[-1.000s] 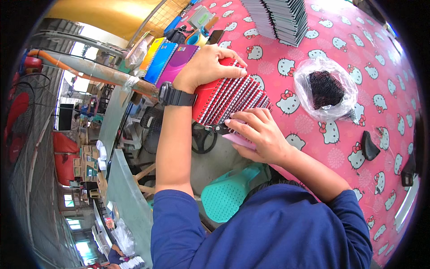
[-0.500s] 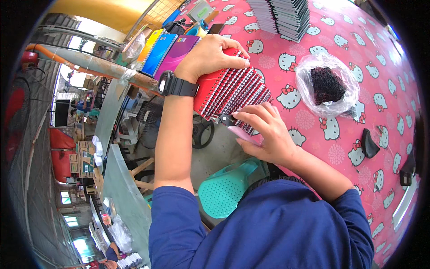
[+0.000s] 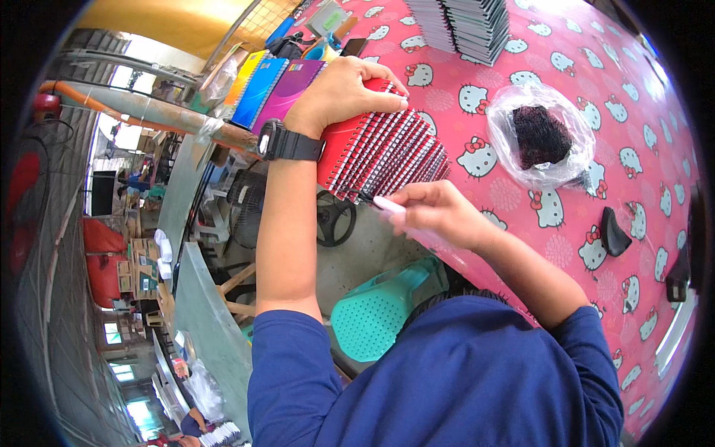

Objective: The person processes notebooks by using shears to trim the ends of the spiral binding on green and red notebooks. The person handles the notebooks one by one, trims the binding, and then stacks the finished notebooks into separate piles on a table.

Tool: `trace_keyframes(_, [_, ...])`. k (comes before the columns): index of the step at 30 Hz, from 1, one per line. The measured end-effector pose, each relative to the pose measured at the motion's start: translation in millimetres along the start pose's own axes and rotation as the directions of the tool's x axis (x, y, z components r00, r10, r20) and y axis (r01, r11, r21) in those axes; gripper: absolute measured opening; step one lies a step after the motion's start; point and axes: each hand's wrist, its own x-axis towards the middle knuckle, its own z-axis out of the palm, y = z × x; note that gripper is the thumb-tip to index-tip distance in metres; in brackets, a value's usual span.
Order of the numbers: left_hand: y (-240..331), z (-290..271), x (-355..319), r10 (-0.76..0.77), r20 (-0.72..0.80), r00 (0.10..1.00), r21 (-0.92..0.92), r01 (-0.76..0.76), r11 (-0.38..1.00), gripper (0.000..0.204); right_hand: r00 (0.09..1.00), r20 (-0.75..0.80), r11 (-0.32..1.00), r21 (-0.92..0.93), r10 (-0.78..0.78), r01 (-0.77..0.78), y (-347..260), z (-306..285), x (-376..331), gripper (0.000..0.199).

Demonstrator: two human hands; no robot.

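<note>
A fanned row of red spiral notebooks point(image 3: 391, 153) lies at the near edge of the pink table, with their wire bindings showing. My left hand point(image 3: 342, 97), below a black wristwatch, is closed over the far end of the row, fingers curled on the bindings. My right hand point(image 3: 439, 212) grips a pink-handled tool point(image 3: 389, 205) with a dark tip. That tip is at the near ends of the bindings; whether it touches a wire is too small to tell. The tool's exact kind is partly hidden by my fingers.
Purple point(image 3: 294, 86), blue point(image 3: 259, 89) and yellow notebooks lie left of my left hand. A tall notebook stack point(image 3: 477, 30) stands at the back. Right of the row are a plastic bag point(image 3: 503, 141) of dark tangled bits and a black curved piece point(image 3: 614, 234). A teal perforated seat point(image 3: 369, 320) is below.
My right hand has turned, its fingers more curled round the pink-handled tool, and the tool's tip has shifted slightly left. My left hand still holds the row.
</note>
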Motion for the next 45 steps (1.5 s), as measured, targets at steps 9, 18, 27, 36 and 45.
trace_keyframes(9, [6.3, -0.6, -0.2, -0.022, -0.008, 1.000, -0.041, 0.022, 0.999, 0.022, 0.751, 0.051, 0.320, -0.884, -0.658, 0.340, 2.3, 13.0, -12.4, 0.047])
trace_keyframes(18, [2.4, -1.0, -1.3, 0.002, -0.017, 1.000, 0.002, -0.002, 1.000, 0.021, 0.709, 0.132, 0.165, -0.928, -0.693, 0.334, -0.8, 18.4, -11.1, 0.045])
trace_keyframes(27, [2.5, -0.1, -1.4, -0.035, 0.005, 0.999, -0.025, 0.035, 0.999, 0.021, 0.976, 0.144, 0.921, 0.334, 0.161, -0.201, 11.8, 10.3, -9.7, 0.032])
trace_keyframes(36, [8.6, -0.5, -2.6, -0.010, -0.013, 1.000, -0.005, 0.010, 1.000, 0.022, 0.689, 0.108, 0.211, -0.908, -0.717, 0.362, 21.0, 5.2, -10.0, 0.042])
trace_keyframes(45, [7.8, -0.9, -2.9, -0.031, -0.010, 0.999, -0.006, 0.030, 1.000, 0.022, 0.701, 0.111, 0.204, -0.915, -0.704, 0.349, 16.3, 5.3, -9.0, 0.038])
